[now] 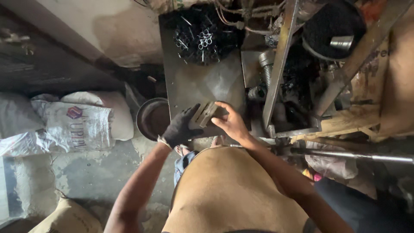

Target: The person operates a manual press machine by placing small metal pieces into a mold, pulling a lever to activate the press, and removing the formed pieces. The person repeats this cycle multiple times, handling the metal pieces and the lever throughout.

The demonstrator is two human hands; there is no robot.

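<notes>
Dim workshop clutter surrounds the grimy metal table (202, 86) in front of me. At its near edge I hold a small metal block (206, 114), tilted, between both hands: my gloved left hand (181, 128) closes on its left end, my bare right hand (230, 121) wraps over the right. It may be two pieces pressed together; the light is too poor to say. To do this well I should grip firmly and keep my fingers off the edges. Beyond lies a pile of small metal parts (202, 36), a dark bowl (153, 117) to the left, and sacks (73, 123) on the floor.
</notes>
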